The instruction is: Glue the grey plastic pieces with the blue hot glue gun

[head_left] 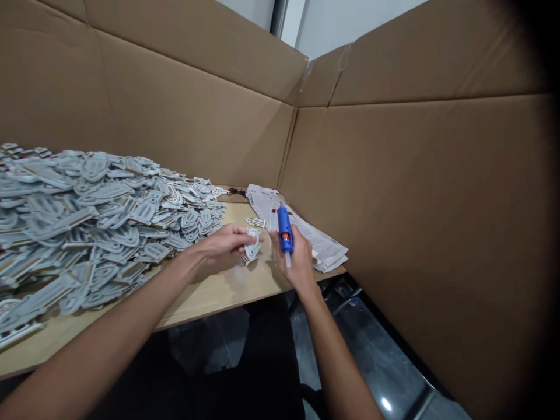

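My left hand pinches a small grey-and-white flat cut-out piece just above the wooden table. My right hand is closed round a blue glue gun, held upright with its tip pointing away, right beside that piece. One more loose piece lies on the table just beyond my hands.
A big heap of the same grey pieces covers the table's left half. A stack of printed paper sheets lies at the right corner. Tall cardboard walls enclose the back and right. The dark floor shows below the table's front edge.
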A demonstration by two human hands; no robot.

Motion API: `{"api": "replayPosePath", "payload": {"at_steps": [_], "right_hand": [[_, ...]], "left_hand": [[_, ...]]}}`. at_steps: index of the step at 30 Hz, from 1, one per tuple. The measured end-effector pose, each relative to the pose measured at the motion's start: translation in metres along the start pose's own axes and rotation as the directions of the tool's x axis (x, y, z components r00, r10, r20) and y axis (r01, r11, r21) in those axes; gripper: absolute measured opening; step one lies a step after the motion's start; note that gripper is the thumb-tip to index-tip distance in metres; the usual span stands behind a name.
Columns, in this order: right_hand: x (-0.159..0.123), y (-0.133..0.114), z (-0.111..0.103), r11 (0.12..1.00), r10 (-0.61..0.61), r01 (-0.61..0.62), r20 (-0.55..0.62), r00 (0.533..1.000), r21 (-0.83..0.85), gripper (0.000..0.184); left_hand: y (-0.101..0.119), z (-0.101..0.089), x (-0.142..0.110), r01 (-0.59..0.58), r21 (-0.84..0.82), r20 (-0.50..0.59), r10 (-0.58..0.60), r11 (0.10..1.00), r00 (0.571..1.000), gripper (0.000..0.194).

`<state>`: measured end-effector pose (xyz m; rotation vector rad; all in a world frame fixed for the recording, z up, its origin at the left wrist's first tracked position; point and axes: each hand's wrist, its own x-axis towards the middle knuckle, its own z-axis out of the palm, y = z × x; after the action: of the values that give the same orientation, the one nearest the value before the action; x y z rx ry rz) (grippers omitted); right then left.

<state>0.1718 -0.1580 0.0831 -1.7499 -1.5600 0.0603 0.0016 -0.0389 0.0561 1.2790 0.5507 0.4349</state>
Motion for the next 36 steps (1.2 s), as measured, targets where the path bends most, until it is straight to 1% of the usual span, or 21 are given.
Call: {"api": "replayPosePath", "payload": {"at_steps": [1,2,4,6,7,9,11,12,13,14,15,17,19,20,22,24,26,30,33,35,36], "right_hand": [[0.001,0.003,0.000,0.989,0.069,-0.073,0.041,0.997,0.130,0.034],[0.002,0.005,0.000,0.955,0.136,-0.158,0.105,0.985,0.252,0.041],[0.004,0.010,0.003,0.842,0.230,-0.319,0.245,0.942,0.436,0.051],[0.006,0.012,0.007,0.723,0.256,-0.419,0.350,0.901,0.550,0.056],[0.007,0.012,0.009,0.666,0.244,-0.440,0.381,0.892,0.602,0.057],[0.010,0.011,0.010,0.535,0.199,-0.438,0.395,0.897,0.723,0.056],[0.011,0.009,0.009,0.406,0.164,-0.414,0.380,0.910,0.815,0.056],[0.011,0.008,0.007,0.364,0.154,-0.412,0.382,0.911,0.835,0.057],[0.011,0.007,0.004,0.347,0.144,-0.423,0.399,0.906,0.837,0.059],[0.011,0.007,0.001,0.357,0.133,-0.441,0.422,0.897,0.824,0.060],[0.010,0.007,-0.002,0.395,0.123,-0.454,0.443,0.888,0.799,0.061],[0.008,0.010,-0.007,0.537,0.123,-0.448,0.459,0.880,0.715,0.061],[0.007,0.013,-0.011,0.696,0.137,-0.407,0.447,0.884,0.592,0.060],[0.007,0.013,-0.011,0.753,0.145,-0.385,0.436,0.888,0.534,0.059],[0.007,0.013,-0.011,0.804,0.158,-0.359,0.413,0.897,0.474,0.057],[0.007,0.011,-0.008,0.797,0.175,-0.362,0.388,0.905,0.483,0.056],[0.008,0.008,-0.005,0.756,0.200,-0.392,0.384,0.901,0.524,0.057],[0.009,0.006,0.003,0.608,0.172,-0.455,0.452,0.875,0.651,0.056],[0.009,0.006,0.005,0.504,0.118,-0.426,0.429,0.896,0.751,0.055],[0.008,0.006,0.003,0.490,0.085,-0.418,0.435,0.897,0.765,0.059],[0.008,0.006,0.001,0.512,0.074,-0.419,0.447,0.891,0.750,0.061]], "left_hand": [[0.002,0.001,-0.002,-0.003,-0.019,0.026,0.004,1.000,1.000,0.025],[0.004,0.001,-0.004,0.000,-0.025,0.069,0.001,1.000,0.998,0.023],[0.005,0.002,-0.007,0.027,-0.003,0.190,-0.025,1.000,0.982,0.023],[0.003,0.003,-0.009,0.075,0.044,0.325,-0.085,0.996,0.942,0.027],[0.001,0.004,-0.009,0.100,0.071,0.376,-0.119,0.992,0.919,0.030],[-0.004,0.005,-0.009,0.137,0.112,0.427,-0.173,0.984,0.887,0.034],[-0.007,0.005,-0.007,0.157,0.132,0.438,-0.200,0.979,0.876,0.034],[-0.008,0.005,-0.007,0.165,0.127,0.436,-0.205,0.978,0.876,0.034],[-0.008,0.006,-0.006,0.174,0.113,0.431,-0.206,0.978,0.879,0.033],[-0.008,0.006,-0.006,0.182,0.094,0.425,-0.205,0.979,0.882,0.032],[-0.008,0.006,-0.006,0.186,0.072,0.418,-0.199,0.980,0.887,0.032],[-0.006,0.006,-0.006,0.180,0.034,0.390,-0.179,0.983,0.903,0.031],[-0.004,0.005,-0.007,0.164,0.028,0.368,-0.162,0.986,0.916,0.031],[-0.003,0.005,-0.007,0.159,0.031,0.360,-0.159,0.987,0.919,0.032],[-0.001,0.004,-0.008,0.155,0.045,0.365,-0.160,0.987,0.917,0.032],[0.000,0.004,-0.009,0.148,0.076,0.405,-0.166,0.986,0.899,0.032],[0.000,0.004,-0.009,0.132,0.112,0.454,-0.168,0.985,0.875,0.034],[-0.003,0.006,-0.010,0.125,0.136,0.498,-0.177,0.983,0.849,0.031],[-0.005,0.008,-0.010,0.148,0.132,0.486,-0.194,0.980,0.852,0.031],[-0.004,0.008,-0.010,0.164,0.128,0.449,-0.205,0.978,0.870,0.032],[-0.003,0.008,-0.010,0.169,0.114,0.422,-0.202,0.979,0.884,0.032]]}}
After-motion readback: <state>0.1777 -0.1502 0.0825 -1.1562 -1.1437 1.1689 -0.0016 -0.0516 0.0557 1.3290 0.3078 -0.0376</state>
